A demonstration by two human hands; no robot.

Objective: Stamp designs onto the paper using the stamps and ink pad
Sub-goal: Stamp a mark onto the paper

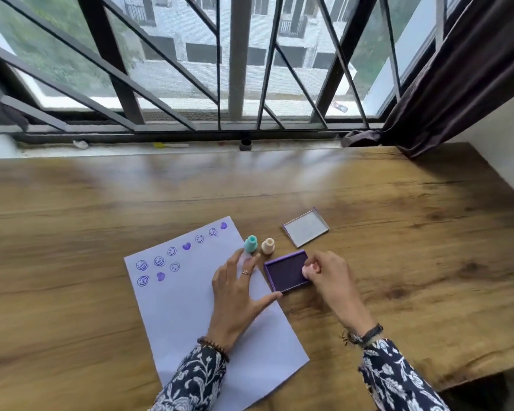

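Note:
A white paper [190, 307] lies tilted on the wooden table, with purple smiley and heart prints along its upper left. A teal stamp [250, 243] and a cream stamp [268, 245] stand upright by the paper's right edge. The open purple ink pad [285, 272] sits just right of the paper. My left hand [236, 295] rests flat on the paper with fingers spread, thumb touching the pad's near corner and fingertips close to the teal stamp. My right hand [327, 277] pinches a small pink stamp [310, 268] at the pad's right edge.
The ink pad's clear lid [305, 227] lies behind the pad. The wooden table [398, 232] ends at a window sill with metal bars at the back. A dark curtain [445, 84] hangs at the right, and the table's edge drops off at the lower right.

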